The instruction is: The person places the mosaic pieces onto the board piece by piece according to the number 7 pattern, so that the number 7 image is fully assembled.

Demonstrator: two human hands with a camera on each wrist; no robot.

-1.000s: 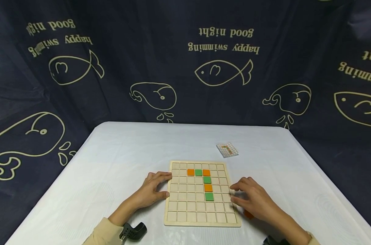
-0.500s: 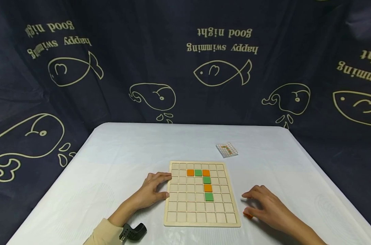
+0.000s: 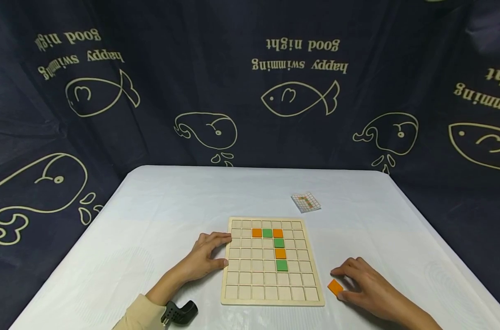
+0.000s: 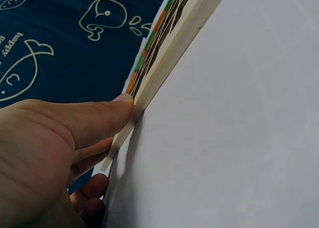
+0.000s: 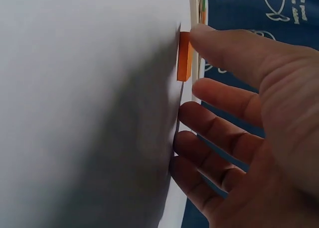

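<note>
A square wooden grid board (image 3: 258,278) lies flat on the white table, with a bent line of orange and green square tiles set in its cells. My left hand (image 3: 205,259) rests at its left edge; in the left wrist view the thumb (image 4: 107,116) touches the board's side (image 4: 164,63). Right of the board lies a loose orange tile (image 3: 335,287). My right hand (image 3: 367,286) is over the table beside it, thumb at the tile's near corner and forefinger apart from it. The right wrist view shows this tile (image 5: 184,58) edge-on by the thumb (image 5: 224,44), the other fingers spread below.
Behind the board lies a small stack of cards (image 3: 306,202), the top one printed with a coloured grid pattern. A black wrist strap (image 3: 179,312) is on the left wrist. A dark curtain (image 3: 250,82) with fish drawings hangs behind the table (image 3: 184,192).
My right hand has moved from the board's right edge rightward and toward me, to the orange tile, which now shows fully between thumb and forefinger. The left hand and the board have not moved.
</note>
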